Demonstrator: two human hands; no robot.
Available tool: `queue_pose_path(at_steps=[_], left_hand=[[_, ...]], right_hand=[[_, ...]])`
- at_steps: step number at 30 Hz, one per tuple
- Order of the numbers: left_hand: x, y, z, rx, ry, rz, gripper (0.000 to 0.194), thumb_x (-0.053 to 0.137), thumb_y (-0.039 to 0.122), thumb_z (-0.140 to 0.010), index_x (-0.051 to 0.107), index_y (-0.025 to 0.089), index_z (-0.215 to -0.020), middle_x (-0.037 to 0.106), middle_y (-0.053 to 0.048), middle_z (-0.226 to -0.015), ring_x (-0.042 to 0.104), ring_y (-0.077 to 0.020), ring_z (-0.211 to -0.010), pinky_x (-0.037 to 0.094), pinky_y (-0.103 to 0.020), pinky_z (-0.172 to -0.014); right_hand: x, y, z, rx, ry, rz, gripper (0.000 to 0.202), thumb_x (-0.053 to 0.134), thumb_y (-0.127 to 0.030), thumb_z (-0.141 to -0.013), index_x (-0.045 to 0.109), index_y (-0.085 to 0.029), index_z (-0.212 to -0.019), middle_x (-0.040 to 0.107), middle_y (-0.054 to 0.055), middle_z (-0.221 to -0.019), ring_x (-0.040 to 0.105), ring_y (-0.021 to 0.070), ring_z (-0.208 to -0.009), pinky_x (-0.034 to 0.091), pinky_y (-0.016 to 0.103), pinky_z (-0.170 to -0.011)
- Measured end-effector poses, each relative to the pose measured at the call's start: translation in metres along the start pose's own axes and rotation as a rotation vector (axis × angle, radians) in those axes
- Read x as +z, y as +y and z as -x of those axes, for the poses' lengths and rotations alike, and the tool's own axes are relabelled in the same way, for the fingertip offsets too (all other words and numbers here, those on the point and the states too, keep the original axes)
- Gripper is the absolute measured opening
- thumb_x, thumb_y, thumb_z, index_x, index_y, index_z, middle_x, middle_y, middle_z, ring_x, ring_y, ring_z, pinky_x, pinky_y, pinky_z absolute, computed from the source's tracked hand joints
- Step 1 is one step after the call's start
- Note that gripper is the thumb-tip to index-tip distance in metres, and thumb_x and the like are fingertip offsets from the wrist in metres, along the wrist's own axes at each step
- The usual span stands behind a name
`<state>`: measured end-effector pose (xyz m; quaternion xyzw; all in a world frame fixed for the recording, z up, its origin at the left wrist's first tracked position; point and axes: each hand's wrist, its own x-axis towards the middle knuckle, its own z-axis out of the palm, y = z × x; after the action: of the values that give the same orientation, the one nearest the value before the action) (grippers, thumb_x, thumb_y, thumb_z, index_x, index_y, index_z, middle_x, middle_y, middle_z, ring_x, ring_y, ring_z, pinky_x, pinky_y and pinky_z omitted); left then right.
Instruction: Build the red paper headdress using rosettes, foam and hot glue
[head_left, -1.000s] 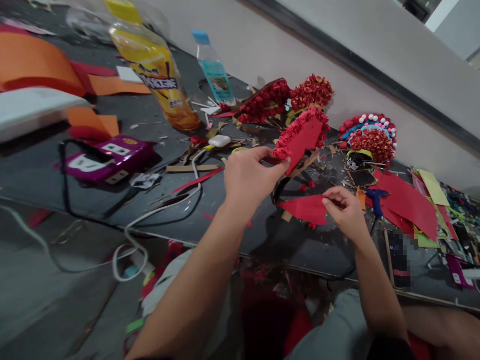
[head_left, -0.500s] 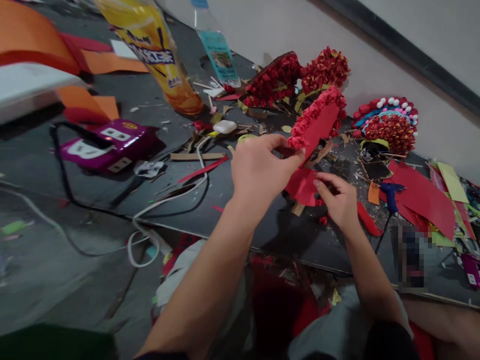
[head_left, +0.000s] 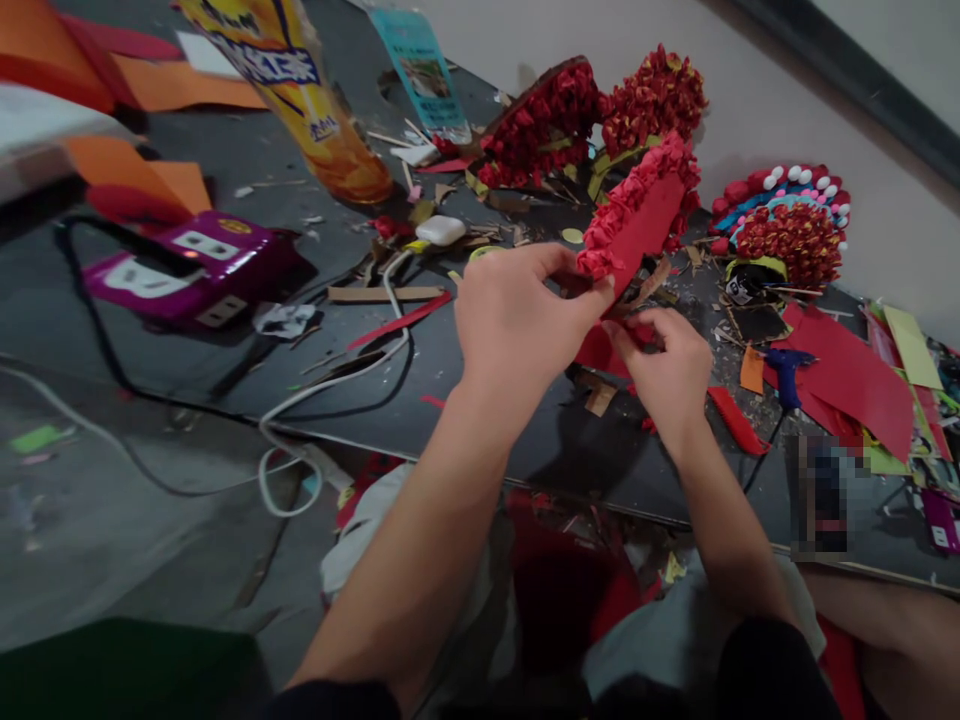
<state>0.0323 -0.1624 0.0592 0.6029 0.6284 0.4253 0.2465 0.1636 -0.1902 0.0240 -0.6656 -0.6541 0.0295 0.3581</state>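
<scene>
Ruffled red piece: located above the bench, in front of the person. Its long axis slopes, the near end low at the left hand, the far end up and to the right, toward the wall. The flat red face is turned toward the person and to the right; crumpled red trim runs along the left edge and round the far end.

Hands: the left is nearly closed, thumb and forefinger pinching the near end. The right hand is partly curled, thumb and forefinger drawn together on the edge of a red paper piece just below the ruffled one. Whether the two pieces touch cannot be told; the left hand hides part of that area.

Containers: yellow-labelled bottle, tilted in view, amber liquid visible in its lower part, top cut off by the view. Blue-labelled bottle to its right; contents cannot be made out.

Surroundings: purple socket block at left, black cord attached. White case beside the end of a white cable. Dark red ruffled piece and red-and-gold cluster near the wall. Blue glue gun at right, beside red sheets.
</scene>
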Motion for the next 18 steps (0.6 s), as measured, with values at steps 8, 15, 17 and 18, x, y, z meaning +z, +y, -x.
queue_pose_path(at_steps=[8,15,17,18], left_hand=[[0.0,-0.001,0.001,0.01,0.005,-0.028,0.017,0.066,0.032,-0.071,0.07,0.017,-0.078,0.057,0.0,-0.059,0.052,-0.0142,-0.061,0.033,-0.025,-0.056],[0.001,-0.003,0.0,0.013,0.006,-0.038,0.019,0.064,0.034,-0.07,0.07,0.018,-0.078,0.061,-0.001,-0.064,0.055,-0.0166,-0.066,0.039,-0.026,-0.061],[0.001,-0.004,0.0,0.016,0.006,-0.044,0.019,0.064,0.035,-0.07,0.069,0.019,-0.078,0.063,-0.001,-0.066,0.056,-0.0173,-0.067,0.04,-0.027,-0.061],[0.001,-0.004,-0.001,0.018,0.009,-0.045,0.019,0.064,0.035,-0.07,0.069,0.019,-0.078,0.063,-0.001,-0.067,0.056,-0.0174,-0.067,0.04,-0.027,-0.061]], right_hand=[[0.005,-0.001,-0.003,0.049,-0.036,0.01,0.019,0.06,-0.038,-0.08,0.055,-0.021,-0.074,0.058,-0.002,-0.071,0.052,0.0121,-0.064,0.034,0.024,-0.058],[0.009,-0.002,0.003,0.057,-0.055,-0.033,0.021,0.06,-0.037,-0.08,0.052,-0.02,-0.071,0.057,-0.004,-0.068,0.047,0.0094,-0.059,0.031,0.023,-0.056],[0.01,-0.002,0.006,0.036,-0.038,-0.022,0.021,0.061,-0.037,-0.08,0.051,-0.02,-0.071,0.057,-0.004,-0.067,0.047,0.0098,-0.059,0.032,0.024,-0.057],[0.011,-0.002,0.008,0.019,-0.024,-0.014,0.021,0.06,-0.036,-0.081,0.051,-0.02,-0.071,0.057,-0.003,-0.067,0.048,0.0101,-0.06,0.033,0.024,-0.058]])
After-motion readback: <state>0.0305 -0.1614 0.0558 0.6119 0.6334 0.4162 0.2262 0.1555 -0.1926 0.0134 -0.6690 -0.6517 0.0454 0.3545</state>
